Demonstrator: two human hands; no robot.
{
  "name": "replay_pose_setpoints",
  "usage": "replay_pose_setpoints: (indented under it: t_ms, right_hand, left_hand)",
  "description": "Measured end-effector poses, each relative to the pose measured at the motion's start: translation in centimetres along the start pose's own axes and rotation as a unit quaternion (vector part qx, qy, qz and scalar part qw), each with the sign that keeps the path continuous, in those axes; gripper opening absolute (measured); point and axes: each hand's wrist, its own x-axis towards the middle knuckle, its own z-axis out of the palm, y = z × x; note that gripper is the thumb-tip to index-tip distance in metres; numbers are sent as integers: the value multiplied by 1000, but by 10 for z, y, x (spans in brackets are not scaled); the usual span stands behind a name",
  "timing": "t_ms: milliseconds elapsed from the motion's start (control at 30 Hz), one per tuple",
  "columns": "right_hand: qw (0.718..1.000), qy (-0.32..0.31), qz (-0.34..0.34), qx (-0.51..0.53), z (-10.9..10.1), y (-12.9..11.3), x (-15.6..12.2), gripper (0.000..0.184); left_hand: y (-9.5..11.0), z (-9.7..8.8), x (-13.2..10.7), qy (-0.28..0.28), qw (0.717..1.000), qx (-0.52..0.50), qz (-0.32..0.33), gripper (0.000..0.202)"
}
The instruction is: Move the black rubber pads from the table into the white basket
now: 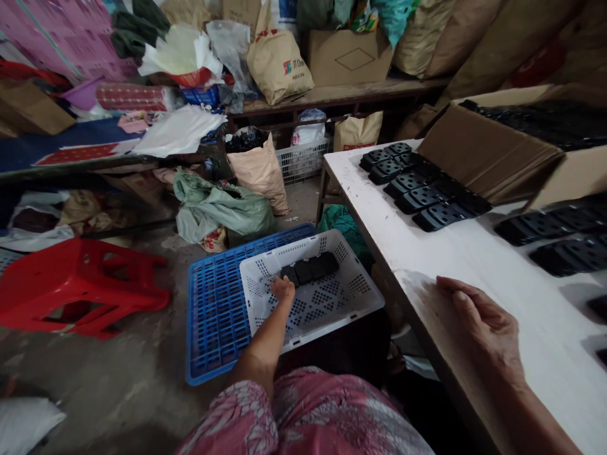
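My left hand (282,288) reaches down into a white perforated basket (346,297) and touches the near end of a row of black plastic parts (310,268) lying in it; its fingers are curled around the end piece. My right hand (478,316) rests palm down on the white table (474,265), fingers stretched flat, holding nothing. More black plastic parts (420,183) lie in rows on the table beyond it, others (559,237) to the right.
The white basket sits on a blue crate (213,309) on the floor. An open cardboard box (493,151) of black parts stands on the table. A red stool (80,284) lies tipped at left. Bags (222,208) and boxes crowd the back.
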Motion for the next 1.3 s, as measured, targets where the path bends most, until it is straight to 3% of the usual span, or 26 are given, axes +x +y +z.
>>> replay_pose_setpoints:
  t_ms: [100,200,367,467,700,933,1133,1300]
  right_hand:
    - [1000,0,0,3,-1,4,2,38]
    - [1000,-2,-1,1,-2,7,3,40]
    - [1000,-7,9,-7,-3,6,3,41]
    - [1000,-7,17,-4,-3,5,3,42]
    - [1000,-4,24,-8,-2,-1,2,42]
    - [1000,-9,12,-18,-3,-3,1,42]
    - [1000,-11,4,-29,-4,2,3,43]
    - [1000,-13,21,-12,-4,5,3,44]
  left_hand:
    - [-2,7,3,109,991,82,16,52]
    - [-6,12,5,142,979,138,57,58]
    - [-17,17,10,129,953,235,140,64]
    - [-21,18,13,120,932,302,158,65]
    - [-25,18,10,126,931,313,141,60]
    - [-16,26,15,155,932,311,100,65]
    - [-8,31,16,153,934,308,91,62]
    - [-13,27,14,144,934,313,92,66]
